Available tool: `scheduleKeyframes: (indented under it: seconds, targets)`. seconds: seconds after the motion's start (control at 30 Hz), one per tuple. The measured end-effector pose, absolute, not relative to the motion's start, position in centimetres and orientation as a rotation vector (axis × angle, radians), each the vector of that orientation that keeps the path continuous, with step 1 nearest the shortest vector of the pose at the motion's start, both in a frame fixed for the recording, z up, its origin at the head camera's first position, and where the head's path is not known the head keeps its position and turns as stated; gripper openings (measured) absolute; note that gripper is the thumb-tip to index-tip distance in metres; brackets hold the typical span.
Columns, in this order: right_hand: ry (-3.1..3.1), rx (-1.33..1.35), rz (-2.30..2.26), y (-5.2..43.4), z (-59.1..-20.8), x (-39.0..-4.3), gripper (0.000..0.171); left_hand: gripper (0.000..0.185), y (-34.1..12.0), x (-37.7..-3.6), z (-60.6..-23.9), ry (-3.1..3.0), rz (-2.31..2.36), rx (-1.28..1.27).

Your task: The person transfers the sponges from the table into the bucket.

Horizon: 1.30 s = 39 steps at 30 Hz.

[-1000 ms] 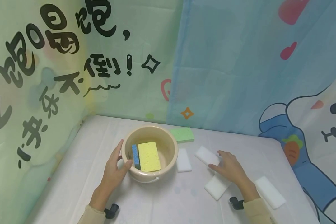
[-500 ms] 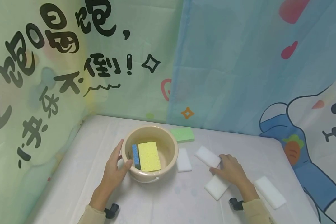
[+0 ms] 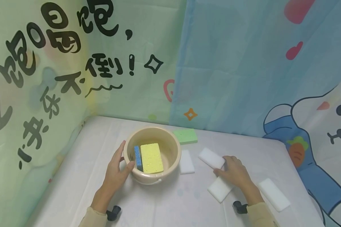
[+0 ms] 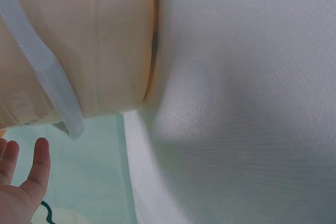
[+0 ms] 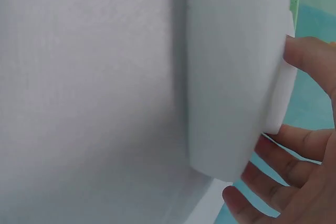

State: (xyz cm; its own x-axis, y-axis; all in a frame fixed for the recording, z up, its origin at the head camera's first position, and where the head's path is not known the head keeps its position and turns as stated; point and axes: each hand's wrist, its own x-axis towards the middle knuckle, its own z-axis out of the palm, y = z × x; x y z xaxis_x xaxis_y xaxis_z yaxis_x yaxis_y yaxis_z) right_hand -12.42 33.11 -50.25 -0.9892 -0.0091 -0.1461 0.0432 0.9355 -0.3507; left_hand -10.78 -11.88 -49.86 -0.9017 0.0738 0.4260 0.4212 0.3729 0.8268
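Seemingly pickup step: right hand (image 3: 236, 171) pinches white rectangular foam block (image 3: 211, 158) on the desk (image 3: 173, 206); left hand (image 3: 117, 171), fingers spread, braces cream plastic bucket (image 3: 169, 152). Next move likely calls for a clean lift.

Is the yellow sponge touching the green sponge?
Apart: the head view shows the yellow sponge inside the bucket and the green sponge outside it.

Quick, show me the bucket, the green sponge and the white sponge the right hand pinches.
Bucket (image 3: 169, 150), head view: inner wall.
Green sponge (image 3: 186, 136), head view: top face.
Pinched white sponge (image 3: 211, 157), head view: top face.
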Motion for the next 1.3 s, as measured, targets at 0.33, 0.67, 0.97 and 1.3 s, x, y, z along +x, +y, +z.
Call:
scheduleKeyframes:
  seconds: [0.33, 0.67, 0.97, 1.3]
  targets:
    - [3.036, -0.044, -0.641, 32.8, -49.1, -11.9, 0.076, 0.076, -11.8, -10.7, -49.7, -2.339, -1.534, -0.417]
    - [3.074, -0.092, -0.695, 32.5, -47.9, -12.0, 0.077, 0.076, -11.8, -10.8, -49.9, -2.350, -1.525, -0.404]
    - [3.120, -0.168, -0.726, 31.6, -46.2, -11.9, 0.075, 0.076, -11.8, -10.8, -49.7, -2.356, -1.554, -0.385]
    - [3.185, -0.332, -0.735, 29.9, -43.7, -11.8, 0.073, 0.076, -11.8, -10.7, -49.6, -2.348, -1.563, -0.391]
